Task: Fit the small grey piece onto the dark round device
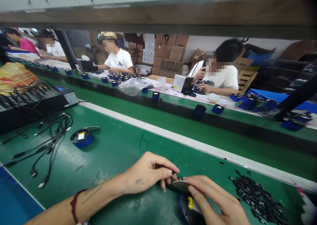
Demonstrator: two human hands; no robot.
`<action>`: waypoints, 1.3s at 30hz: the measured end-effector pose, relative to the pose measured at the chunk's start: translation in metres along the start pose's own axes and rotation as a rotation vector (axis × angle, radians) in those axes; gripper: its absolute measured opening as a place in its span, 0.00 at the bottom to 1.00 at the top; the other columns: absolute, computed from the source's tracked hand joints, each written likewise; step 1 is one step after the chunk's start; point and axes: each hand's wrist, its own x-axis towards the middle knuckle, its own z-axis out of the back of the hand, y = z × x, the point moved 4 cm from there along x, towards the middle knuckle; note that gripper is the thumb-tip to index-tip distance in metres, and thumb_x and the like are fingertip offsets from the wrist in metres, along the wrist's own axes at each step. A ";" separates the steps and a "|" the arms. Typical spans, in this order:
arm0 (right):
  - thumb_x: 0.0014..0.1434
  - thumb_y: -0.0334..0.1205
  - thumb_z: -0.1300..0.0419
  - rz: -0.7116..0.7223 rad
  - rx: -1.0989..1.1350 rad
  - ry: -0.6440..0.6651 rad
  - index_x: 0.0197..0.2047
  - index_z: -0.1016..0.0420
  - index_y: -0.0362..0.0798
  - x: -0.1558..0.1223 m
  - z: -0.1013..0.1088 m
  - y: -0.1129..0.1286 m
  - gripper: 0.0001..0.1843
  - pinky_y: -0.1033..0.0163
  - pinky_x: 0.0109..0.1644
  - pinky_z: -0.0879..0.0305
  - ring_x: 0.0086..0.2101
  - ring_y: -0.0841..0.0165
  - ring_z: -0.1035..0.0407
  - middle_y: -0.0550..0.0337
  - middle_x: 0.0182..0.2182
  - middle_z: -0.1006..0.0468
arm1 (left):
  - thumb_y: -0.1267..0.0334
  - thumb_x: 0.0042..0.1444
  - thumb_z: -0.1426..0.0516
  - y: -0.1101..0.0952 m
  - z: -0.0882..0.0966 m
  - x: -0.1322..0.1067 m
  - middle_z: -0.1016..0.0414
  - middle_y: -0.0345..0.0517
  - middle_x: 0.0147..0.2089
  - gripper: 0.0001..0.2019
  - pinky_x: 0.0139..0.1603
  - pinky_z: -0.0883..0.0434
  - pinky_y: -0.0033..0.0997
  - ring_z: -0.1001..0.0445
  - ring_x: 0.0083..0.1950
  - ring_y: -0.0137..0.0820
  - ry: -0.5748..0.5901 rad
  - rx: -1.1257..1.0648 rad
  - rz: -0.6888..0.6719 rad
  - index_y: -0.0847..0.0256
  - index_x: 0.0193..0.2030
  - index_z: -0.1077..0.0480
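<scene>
My left hand [148,173] rests on the green bench mat [116,152] with its fingers curled and pinched at the edge of a small flat grey piece [181,185]. My right hand [213,202] comes in from the lower right and pinches the same piece from the other side. Under both hands sits a round blue device [189,206] with a dark face and a small yellow part showing. A red band is on my left wrist.
A pile of small black parts [257,197] lies right of my hands. Another round blue device [81,138] sits to the left, beside loose black cables [49,142] from a black charging unit [37,102]. Beyond a white stripe, several people work at a far bench with blue devices.
</scene>
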 end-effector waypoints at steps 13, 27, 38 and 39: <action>0.63 0.48 0.40 -0.317 0.237 0.040 0.41 0.19 0.57 0.017 -0.007 -0.014 0.09 0.79 0.39 0.31 0.36 0.74 0.24 0.66 0.35 0.19 | 0.69 0.58 0.41 -0.020 0.003 -0.008 0.18 0.42 0.37 0.09 0.45 0.28 0.28 0.22 0.38 0.30 -0.118 0.395 -0.250 0.57 0.39 0.18; 0.63 0.49 0.40 -0.345 0.279 0.069 0.38 0.19 0.57 0.020 -0.009 -0.016 0.10 0.78 0.38 0.33 0.32 0.75 0.27 0.67 0.31 0.21 | 0.68 0.57 0.42 -0.008 0.005 -0.004 0.18 0.42 0.35 0.08 0.40 0.26 0.25 0.21 0.38 0.31 -0.133 0.253 -0.103 0.62 0.38 0.21; 0.58 0.55 0.40 -0.538 0.311 0.000 0.32 0.20 0.54 0.015 -0.009 -0.007 0.15 0.71 0.38 0.35 0.33 0.70 0.29 0.66 0.30 0.22 | 0.72 0.60 0.43 -0.016 0.002 -0.006 0.19 0.41 0.35 0.09 0.39 0.28 0.22 0.22 0.36 0.27 -0.131 0.440 -0.294 0.61 0.39 0.20; 0.58 0.56 0.40 -0.565 0.307 -0.010 0.31 0.21 0.54 0.016 -0.009 -0.005 0.16 0.70 0.39 0.36 0.33 0.69 0.30 0.66 0.30 0.22 | 0.71 0.60 0.43 -0.016 0.001 -0.007 0.19 0.42 0.36 0.09 0.40 0.28 0.23 0.22 0.36 0.27 -0.135 0.462 -0.333 0.61 0.39 0.20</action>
